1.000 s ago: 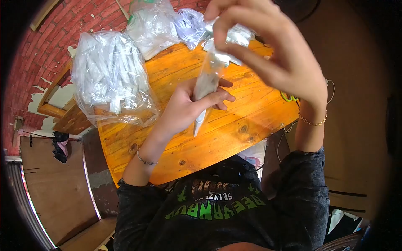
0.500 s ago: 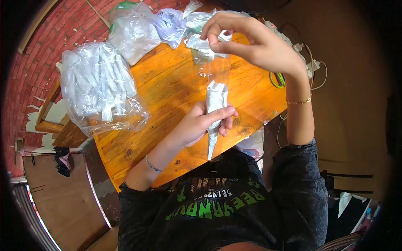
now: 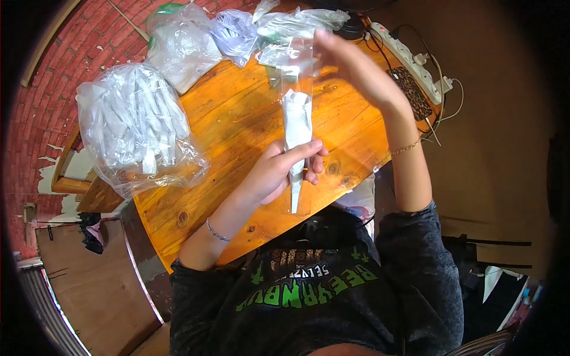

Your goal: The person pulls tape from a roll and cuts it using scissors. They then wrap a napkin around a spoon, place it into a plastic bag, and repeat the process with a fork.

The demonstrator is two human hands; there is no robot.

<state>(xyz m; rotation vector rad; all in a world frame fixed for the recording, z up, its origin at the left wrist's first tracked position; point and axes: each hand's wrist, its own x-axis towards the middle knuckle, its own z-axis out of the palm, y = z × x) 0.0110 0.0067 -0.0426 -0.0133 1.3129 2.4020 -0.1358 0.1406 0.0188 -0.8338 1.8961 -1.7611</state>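
My left hand (image 3: 279,172) grips a white paper cone (image 3: 295,130) that sits inside a clear plastic sleeve (image 3: 300,68), pointed end toward me. My right hand (image 3: 350,65) is at the sleeve's open upper end, fingers against the plastic. Both are held just above an orange wooden table (image 3: 237,124).
A large clear bag (image 3: 133,124) full of white cones lies at the table's left. Several smaller plastic bags (image 3: 196,41) lie at the far edge. A white power strip (image 3: 415,59) with cables and a patterned phone (image 3: 415,92) sit to the right. Red brick floor is beyond.
The cone has moved down toward me in my left hand. My right hand went from pinching the sleeve top to lying with fingers flatter along it. The view shifted slightly.
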